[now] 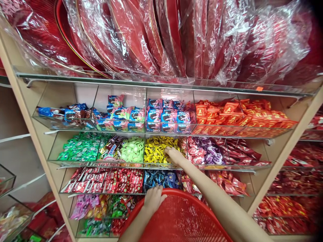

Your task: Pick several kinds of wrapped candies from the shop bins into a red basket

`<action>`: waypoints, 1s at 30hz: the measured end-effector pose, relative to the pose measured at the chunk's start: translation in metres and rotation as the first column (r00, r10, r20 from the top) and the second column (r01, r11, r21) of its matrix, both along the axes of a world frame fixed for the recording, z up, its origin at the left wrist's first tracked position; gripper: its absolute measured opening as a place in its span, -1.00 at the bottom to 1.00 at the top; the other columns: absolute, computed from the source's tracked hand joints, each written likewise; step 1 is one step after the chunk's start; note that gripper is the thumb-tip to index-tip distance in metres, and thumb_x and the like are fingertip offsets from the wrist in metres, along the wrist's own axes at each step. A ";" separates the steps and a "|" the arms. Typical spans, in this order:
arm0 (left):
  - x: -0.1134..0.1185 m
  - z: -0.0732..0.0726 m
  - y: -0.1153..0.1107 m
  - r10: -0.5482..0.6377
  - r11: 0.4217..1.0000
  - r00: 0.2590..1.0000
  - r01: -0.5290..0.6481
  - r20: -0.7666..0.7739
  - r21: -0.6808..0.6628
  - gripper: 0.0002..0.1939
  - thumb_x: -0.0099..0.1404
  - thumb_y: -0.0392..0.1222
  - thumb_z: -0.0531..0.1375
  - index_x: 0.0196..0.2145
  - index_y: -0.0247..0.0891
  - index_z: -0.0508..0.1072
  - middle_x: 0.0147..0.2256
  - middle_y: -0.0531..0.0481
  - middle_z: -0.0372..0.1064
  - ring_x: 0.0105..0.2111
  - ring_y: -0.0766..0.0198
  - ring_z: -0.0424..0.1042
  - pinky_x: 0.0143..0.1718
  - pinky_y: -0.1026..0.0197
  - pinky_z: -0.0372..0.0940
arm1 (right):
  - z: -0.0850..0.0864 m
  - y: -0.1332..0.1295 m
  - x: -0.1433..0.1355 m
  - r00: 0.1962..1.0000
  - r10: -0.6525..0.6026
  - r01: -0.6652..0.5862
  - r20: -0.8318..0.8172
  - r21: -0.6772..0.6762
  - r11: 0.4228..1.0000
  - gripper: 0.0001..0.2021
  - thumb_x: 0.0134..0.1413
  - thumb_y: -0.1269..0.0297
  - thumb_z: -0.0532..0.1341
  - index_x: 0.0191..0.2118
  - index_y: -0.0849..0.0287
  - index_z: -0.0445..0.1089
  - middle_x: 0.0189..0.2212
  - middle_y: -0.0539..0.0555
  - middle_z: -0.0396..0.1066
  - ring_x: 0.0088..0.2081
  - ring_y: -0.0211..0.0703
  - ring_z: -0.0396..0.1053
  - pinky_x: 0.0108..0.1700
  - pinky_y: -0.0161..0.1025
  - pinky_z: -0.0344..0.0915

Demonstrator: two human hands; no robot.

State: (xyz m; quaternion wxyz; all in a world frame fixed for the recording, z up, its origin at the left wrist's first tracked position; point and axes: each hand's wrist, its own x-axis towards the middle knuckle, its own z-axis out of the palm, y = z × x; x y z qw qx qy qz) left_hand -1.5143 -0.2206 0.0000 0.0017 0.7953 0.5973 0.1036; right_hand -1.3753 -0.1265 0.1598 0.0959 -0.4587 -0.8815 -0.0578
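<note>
My left hand is closed over the rim of a red plastic basket with mesh walls, held low in front of me. The thumb lies along the rim. My right hand reaches to the second shelf, its fingers stretched out and touching small yellow-wrapped candies in a clear-walled compartment. Its fingertips are partly hidden among the wrappers. Pale green candies lie in the compartment to the left, with a Snickers pack beside them. Pink and purple twist-wrapped candies fill the space to the right.
Above, red round trays in crinkled plastic stand on a glass shelf. Cookie packs and orange-red packets occupy the upper candy shelf. Dark blue candies sit just behind the basket's rim. Wooden side panels frame the shelves.
</note>
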 end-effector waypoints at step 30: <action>0.000 -0.002 0.001 0.013 1.000 1.000 -0.013 -0.004 -0.016 -0.57 0.26 0.04 -0.10 -0.06 -0.26 0.28 -0.05 -0.16 0.31 -0.14 0.13 0.35 -0.14 0.13 0.25 | 0.001 -0.003 -0.002 0.997 -0.069 0.071 0.033 -0.044 0.997 -0.71 -0.11 0.39 0.15 -0.16 0.17 0.32 -0.24 0.17 0.34 -0.14 -0.03 0.26 -0.23 -0.23 0.16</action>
